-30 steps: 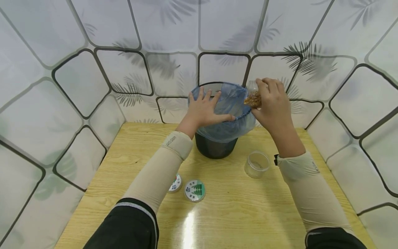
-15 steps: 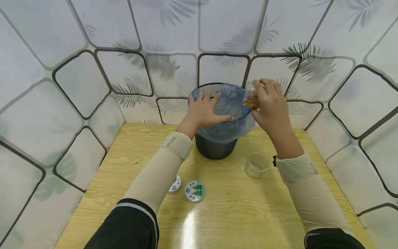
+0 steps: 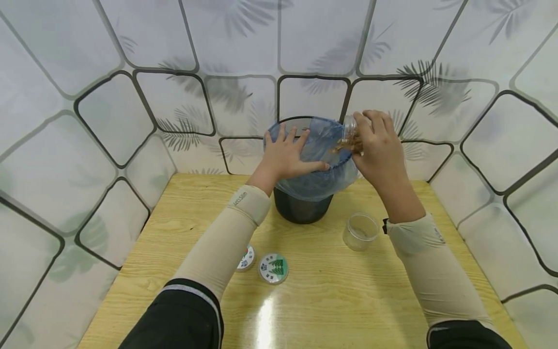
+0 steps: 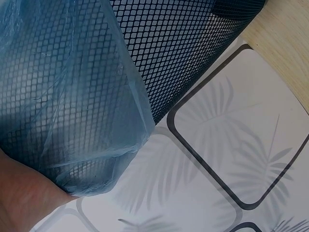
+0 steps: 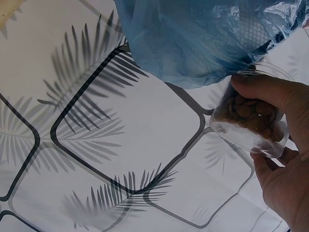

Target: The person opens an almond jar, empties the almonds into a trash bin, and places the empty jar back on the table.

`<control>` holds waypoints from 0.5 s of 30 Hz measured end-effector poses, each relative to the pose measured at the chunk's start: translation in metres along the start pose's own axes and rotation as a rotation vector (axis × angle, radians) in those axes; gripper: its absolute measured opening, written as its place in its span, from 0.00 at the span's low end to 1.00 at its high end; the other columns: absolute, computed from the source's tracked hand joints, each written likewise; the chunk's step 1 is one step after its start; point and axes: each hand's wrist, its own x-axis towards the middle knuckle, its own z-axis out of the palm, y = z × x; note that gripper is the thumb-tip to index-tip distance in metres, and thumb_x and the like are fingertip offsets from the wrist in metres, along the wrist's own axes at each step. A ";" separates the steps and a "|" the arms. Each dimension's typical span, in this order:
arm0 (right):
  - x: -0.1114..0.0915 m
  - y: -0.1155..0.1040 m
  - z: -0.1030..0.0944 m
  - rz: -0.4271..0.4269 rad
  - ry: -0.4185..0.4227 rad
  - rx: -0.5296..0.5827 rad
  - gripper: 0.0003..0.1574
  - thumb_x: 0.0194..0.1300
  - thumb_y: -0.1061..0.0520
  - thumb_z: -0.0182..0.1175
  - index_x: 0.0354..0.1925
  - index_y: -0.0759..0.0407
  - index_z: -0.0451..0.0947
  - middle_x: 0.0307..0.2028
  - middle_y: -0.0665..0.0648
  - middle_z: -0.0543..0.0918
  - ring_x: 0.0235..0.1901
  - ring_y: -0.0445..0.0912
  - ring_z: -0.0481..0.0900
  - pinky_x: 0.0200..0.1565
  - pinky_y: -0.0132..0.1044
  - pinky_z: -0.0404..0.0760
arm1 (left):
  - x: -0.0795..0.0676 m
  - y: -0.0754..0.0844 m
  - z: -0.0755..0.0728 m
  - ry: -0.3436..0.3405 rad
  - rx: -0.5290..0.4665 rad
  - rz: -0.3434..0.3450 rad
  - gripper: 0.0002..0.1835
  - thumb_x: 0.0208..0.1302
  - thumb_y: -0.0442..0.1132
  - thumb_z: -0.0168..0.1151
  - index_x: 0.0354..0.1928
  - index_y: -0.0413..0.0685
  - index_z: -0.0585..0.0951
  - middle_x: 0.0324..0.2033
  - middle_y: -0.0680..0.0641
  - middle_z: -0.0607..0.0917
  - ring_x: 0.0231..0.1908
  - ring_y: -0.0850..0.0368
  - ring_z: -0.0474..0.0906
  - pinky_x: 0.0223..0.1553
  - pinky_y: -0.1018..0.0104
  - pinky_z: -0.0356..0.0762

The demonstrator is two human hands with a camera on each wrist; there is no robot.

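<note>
A black mesh wastebasket [image 3: 302, 207], lined with a translucent blue bag [image 3: 322, 186], stands near the back of the table. My left hand [image 3: 283, 157] rests over its near left rim, fingers spread and straight, thumb along the front edge. At the right rim my right hand [image 3: 385, 150] grips a clear plastic jar [image 5: 246, 133] tipped on its side, mouth toward the wastebasket. Small brown pieces [image 3: 342, 145] spill from the mouth onto the bag's inside. In the right wrist view, flat round brown pieces [image 5: 248, 110] still lie in the jar, between thumb and fingers.
A second clear round container [image 3: 360, 231] stands on the wooden table [image 3: 322, 300], right of the wastebasket. Two round printed lids [image 3: 273, 268] lie nearer, one partly hidden by the left sleeve [image 3: 218, 237]. Patterned walls [image 3: 244, 106] enclose the back and sides.
My right hand has shifted slightly left with the jar and tipped it further. Brown pieces now fall out past its mouth. The left hand has stayed in place.
</note>
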 end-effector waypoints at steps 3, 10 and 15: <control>0.000 0.001 0.000 -0.001 0.000 0.000 0.49 0.55 0.72 0.74 0.74 0.66 0.70 0.67 0.72 0.74 0.71 0.66 0.69 0.68 0.60 0.77 | 0.000 0.000 0.000 0.008 -0.009 0.002 0.61 0.61 0.87 0.47 0.88 0.64 0.47 0.86 0.40 0.49 0.85 0.33 0.31 0.78 0.21 0.33; 0.000 0.001 -0.001 -0.002 0.006 0.003 0.48 0.55 0.73 0.72 0.74 0.66 0.70 0.67 0.72 0.74 0.71 0.66 0.69 0.66 0.60 0.79 | 0.000 0.000 0.001 0.008 -0.015 0.001 0.61 0.61 0.87 0.47 0.88 0.64 0.47 0.86 0.41 0.48 0.85 0.33 0.30 0.78 0.21 0.32; -0.001 0.001 0.000 -0.001 0.007 -0.001 0.48 0.56 0.72 0.72 0.74 0.66 0.70 0.67 0.71 0.74 0.71 0.66 0.69 0.66 0.59 0.79 | 0.000 0.000 0.001 0.009 -0.017 0.001 0.61 0.61 0.86 0.48 0.88 0.64 0.47 0.86 0.41 0.48 0.85 0.34 0.30 0.78 0.22 0.32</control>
